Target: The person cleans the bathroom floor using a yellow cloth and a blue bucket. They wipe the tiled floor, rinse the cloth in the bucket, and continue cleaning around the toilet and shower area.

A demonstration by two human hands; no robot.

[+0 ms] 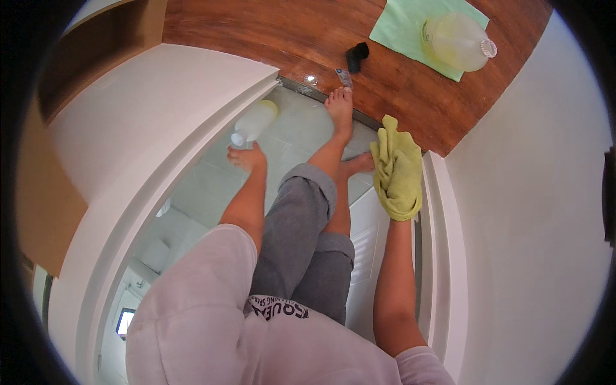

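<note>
My left hand is just below the white cap of a translucent plastic bottle, its fingers apart and not wrapped around it. Whether a fingertip touches the cap is unclear. The bottle has a yellow base and is on the pale tiled floor beside the left door jamb. A yellow-green cloth covers my right hand, draped and bunched over it near the right jamb. Only the wrist shows below the cloth; the fingers are hidden. My bare feet are at the doorway's threshold.
Beyond the threshold strip, a large jug of pale yellow liquid rests on a mint-green cloth on the wood-look floor. Nearby are a black angled object and a small printed packet. White door frames flank me.
</note>
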